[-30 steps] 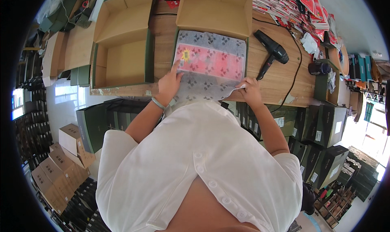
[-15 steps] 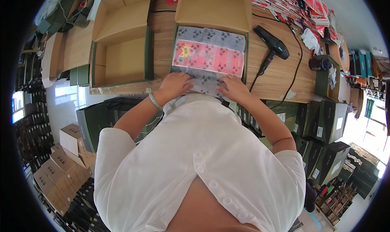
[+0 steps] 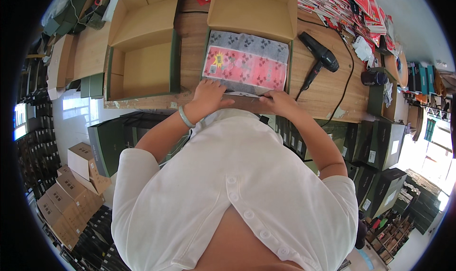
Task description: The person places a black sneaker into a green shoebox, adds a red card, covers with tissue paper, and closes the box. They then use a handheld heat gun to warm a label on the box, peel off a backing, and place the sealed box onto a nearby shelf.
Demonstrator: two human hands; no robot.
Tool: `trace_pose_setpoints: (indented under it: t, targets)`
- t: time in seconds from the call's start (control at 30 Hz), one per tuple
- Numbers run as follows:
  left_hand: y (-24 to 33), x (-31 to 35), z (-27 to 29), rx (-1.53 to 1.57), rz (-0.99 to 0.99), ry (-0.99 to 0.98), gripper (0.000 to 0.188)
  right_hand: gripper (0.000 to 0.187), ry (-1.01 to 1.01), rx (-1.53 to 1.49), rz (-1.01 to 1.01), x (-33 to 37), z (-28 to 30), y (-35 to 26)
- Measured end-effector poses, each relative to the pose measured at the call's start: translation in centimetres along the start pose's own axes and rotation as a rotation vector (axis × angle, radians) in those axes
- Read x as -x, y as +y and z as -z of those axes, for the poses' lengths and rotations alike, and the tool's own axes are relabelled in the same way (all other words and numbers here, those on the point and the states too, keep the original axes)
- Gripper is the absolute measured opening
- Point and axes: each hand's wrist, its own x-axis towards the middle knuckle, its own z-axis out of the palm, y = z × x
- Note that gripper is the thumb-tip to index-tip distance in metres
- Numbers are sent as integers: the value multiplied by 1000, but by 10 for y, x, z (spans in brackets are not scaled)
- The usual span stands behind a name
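Observation:
An opened shoebox point(image 3: 251, 10) stands before me, its lid tipped back. Grey patterned tissue paper point(image 3: 251, 40) lies folded over its contents, and a pink-red printed sheet point(image 3: 244, 67) shows through the pattern. At the box's near left corner, my left hand point(image 3: 207, 100) rests its fingers on the paper edge with the thumb stretched out. My right hand point(image 3: 281, 103) is at the near right corner, fingertips and thumb closed on the tissue paper's near edge. What lies under the paper is hidden.
Left of it stands another open box point(image 3: 147, 71) with nothing inside. A black hair dryer point(image 3: 319, 52) and its cord lie to the right on the wooden table point(image 3: 346, 98). Red printed packets point(image 3: 327, 5) pile up behind; dark boxes point(image 3: 375, 143) are stacked below the table's right side.
The tissue paper's near flap, which hung over the front edge, now sits tucked inside the box. My left hand has turned upright at the corner; my right hand has shifted slightly right.

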Motion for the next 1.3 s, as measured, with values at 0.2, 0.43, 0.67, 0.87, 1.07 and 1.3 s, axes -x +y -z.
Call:
trace_pose_setpoints:
  t: [0.2, 0.43, 0.67, 0.87, 1.07, 1.3]
  targets:
    - [-13, -5, -17, 265, 27, -196, 57, 62, -180, 68, -68, -15, -15, 19]
    - [-28, 7, 0, 249, 62, -184, 51, 61, -144, -1, -103, 0, 2, 18]
    - [-34, 4, -22, 131, -9, -152, 43, 58, -286, 61, -100, -6, 14, 12]
    - [-35, 27, -26, 522, 536, 369, 31, 51, 559, -197, -173, -58, 102, 44]
    - [-44, 16, -103, 1004, 824, 506, 70, 58, 700, -691, -131, -206, 124, 167]
    - [-37, 21, -112, 1414, 847, 555, 41, 49, 437, -859, -268, -212, 150, 130]
